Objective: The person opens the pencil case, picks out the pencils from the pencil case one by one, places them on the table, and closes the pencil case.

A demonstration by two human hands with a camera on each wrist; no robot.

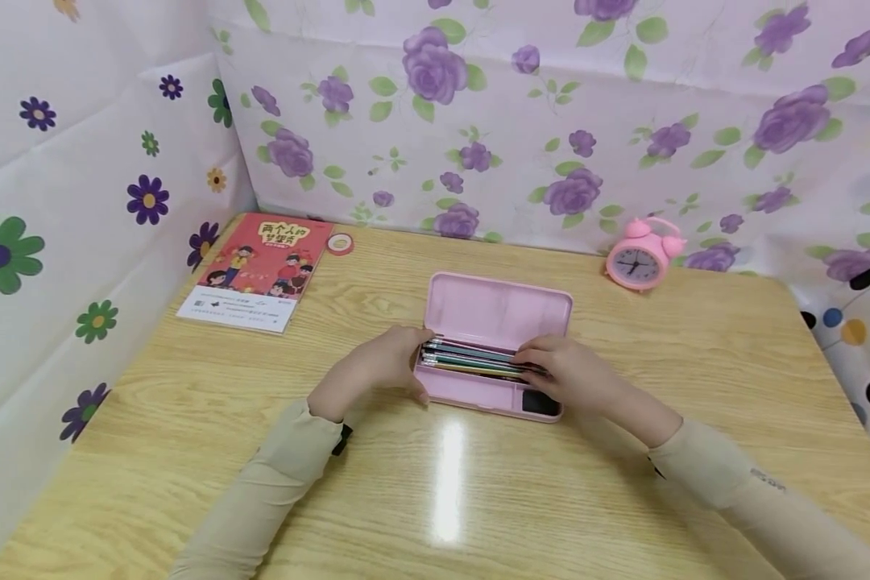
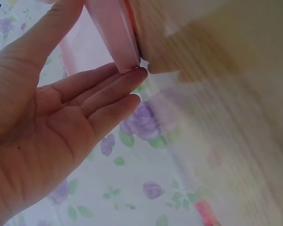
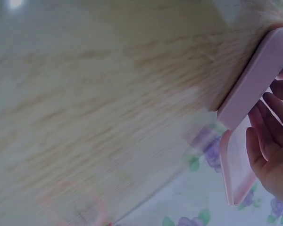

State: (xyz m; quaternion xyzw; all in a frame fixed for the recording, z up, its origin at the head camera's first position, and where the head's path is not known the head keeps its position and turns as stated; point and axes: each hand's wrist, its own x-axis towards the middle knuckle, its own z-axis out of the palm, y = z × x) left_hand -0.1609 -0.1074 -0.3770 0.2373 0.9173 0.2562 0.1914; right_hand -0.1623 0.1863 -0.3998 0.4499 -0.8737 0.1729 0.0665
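Observation:
An open pink pencil case point(image 1: 471, 390) lies on the table with its lid point(image 1: 496, 306) raised at the back. Several pencils point(image 1: 471, 360) lie side by side in it, and a black block point(image 1: 540, 402) sits in its front right compartment. My left hand point(image 1: 384, 360) holds the case's left end, thumb at the front corner and fingers at the back. In the left wrist view, the fingers point(image 2: 115, 89) touch the case's edge. My right hand point(image 1: 569, 372) reaches into the right side, its bent fingers around the pencils' right ends. Those fingertips are partly hidden.
A red picture book point(image 1: 261, 270) lies at the back left of the wooden table point(image 1: 377, 499). Beside it is a small round red-rimmed object point(image 1: 341, 244). A pink alarm clock point(image 1: 636, 262) stands at the back right, near the flowered cloth point(image 1: 493, 105).

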